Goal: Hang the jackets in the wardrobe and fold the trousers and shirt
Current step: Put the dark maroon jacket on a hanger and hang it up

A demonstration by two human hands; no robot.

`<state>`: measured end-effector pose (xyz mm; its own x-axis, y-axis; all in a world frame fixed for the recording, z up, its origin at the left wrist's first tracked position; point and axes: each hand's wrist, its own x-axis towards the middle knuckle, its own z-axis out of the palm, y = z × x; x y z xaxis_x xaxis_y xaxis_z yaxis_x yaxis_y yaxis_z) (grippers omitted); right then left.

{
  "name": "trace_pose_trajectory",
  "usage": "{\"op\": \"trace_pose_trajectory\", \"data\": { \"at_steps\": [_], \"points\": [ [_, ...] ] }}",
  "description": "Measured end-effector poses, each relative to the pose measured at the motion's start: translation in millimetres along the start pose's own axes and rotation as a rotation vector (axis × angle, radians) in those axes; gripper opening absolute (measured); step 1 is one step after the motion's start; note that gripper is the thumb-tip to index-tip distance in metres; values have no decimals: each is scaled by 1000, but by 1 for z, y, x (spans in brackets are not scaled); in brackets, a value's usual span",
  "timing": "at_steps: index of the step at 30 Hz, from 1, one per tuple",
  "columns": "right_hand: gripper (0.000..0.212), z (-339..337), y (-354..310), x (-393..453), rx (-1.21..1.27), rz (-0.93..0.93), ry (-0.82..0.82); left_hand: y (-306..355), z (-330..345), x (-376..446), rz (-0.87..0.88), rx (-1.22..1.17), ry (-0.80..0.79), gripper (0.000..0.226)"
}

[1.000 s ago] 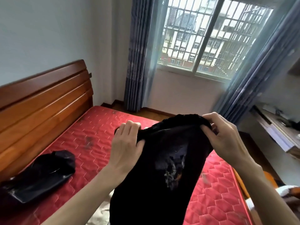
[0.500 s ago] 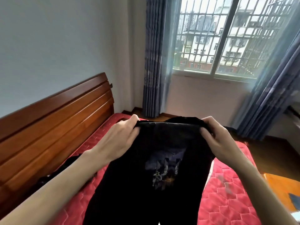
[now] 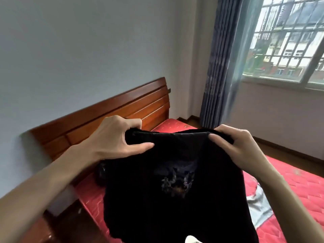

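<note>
Black shirt [image 3: 177, 186] held up in the air above the bed [image 3: 287, 183], both hands on its top edge, cloth hanging straight down toward the camera and covering the middle of the bed. Left hand [image 3: 112, 139] grasps the top left corner of the shirt, fingers curled over the hem, thumb flat across the front. Right hand [image 3: 235, 146] grasps the top right corner the same way, thumb on the front, fingers wrapped behind. Faded print [image 3: 177, 183] sits mid-shirt, below the held edge. Red quilted mattress of the bed shows left and right of the shirt. Brown wooden headboard [image 3: 108, 116] stands behind the left hand, against the pale wall [image 3: 87, 50]. Grey-white cloth [image 3: 259, 207] lies on the bed just right of the shirt, partly hidden by the right forearm; cannot tell what garment it is. Another dark bundle [image 3: 100, 174] pokes out at the shirt's left edge, under the left forearm. Blue curtain [image 3: 219, 67] hangs beyond the far end of the bed, barred window [image 3: 287, 41] right of it. Small white object [image 3: 192, 240] at the bottom edge below the shirt, unclear what
</note>
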<state>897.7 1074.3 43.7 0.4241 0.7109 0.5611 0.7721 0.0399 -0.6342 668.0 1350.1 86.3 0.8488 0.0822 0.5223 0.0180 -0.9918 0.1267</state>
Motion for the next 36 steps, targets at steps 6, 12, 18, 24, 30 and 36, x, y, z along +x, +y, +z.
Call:
{"op": "trace_pose_trajectory", "data": {
  "at_steps": [6,12,18,24,30,36],
  "points": [
    [24,32,-33,13,201,-65,-37,18,-19,-67,-276,-84,176,58],
    [26,75,-88,21,305,-161,-127,48,-58,-142,-513,-162,368,60],
    [40,116,-155,12,480,-261,-239,89,-112,-225,-656,-125,498,62],
    [35,154,-236,-20,617,-341,-388,150,-163,-315,-777,57,589,65],
    [28,195,-318,-65,621,-454,-446,217,-211,-395,-863,314,675,56],
    [29,237,-389,-113,732,-504,-529,273,-246,-467,-1001,412,768,55]
  ]
}}
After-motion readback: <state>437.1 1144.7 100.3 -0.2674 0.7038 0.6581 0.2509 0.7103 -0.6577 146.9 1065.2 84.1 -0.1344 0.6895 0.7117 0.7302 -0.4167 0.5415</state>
